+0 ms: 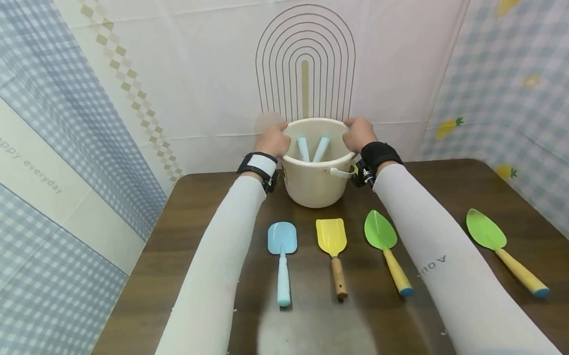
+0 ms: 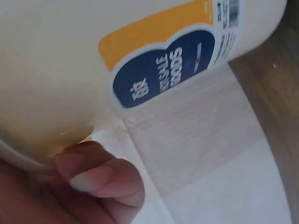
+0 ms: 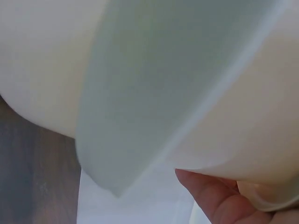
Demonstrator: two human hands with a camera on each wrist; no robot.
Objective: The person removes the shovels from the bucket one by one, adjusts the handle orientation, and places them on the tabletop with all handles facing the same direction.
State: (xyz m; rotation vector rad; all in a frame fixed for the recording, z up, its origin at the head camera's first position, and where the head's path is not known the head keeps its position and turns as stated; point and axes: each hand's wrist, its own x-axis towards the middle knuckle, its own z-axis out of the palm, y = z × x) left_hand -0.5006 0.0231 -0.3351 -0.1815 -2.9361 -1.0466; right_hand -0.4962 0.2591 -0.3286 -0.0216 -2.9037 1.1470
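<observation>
A cream bucket (image 1: 313, 184) stands at the far side of the table, with two light blue handles (image 1: 320, 149) rising inside it. My left hand (image 1: 272, 140) grips its rim on the left, fingers curled, beside a blue and orange label (image 2: 163, 70) in the left wrist view. On the opposite side my right hand (image 1: 359, 134) grips the rim too. The bucket's pale carrying handle (image 3: 154, 88) crosses close in front of the right wrist camera, and only part of the right hand's fingers shows below it.
Nearer than the bucket lie a light blue shovel (image 1: 282, 263), a yellow shovel (image 1: 332, 239) with a wooden grip, and a green trowel (image 1: 380, 230). Another green trowel (image 1: 486, 228) lies right of my right forearm. A white patterned cloth (image 1: 202, 80) hangs behind the brown table (image 1: 189, 204).
</observation>
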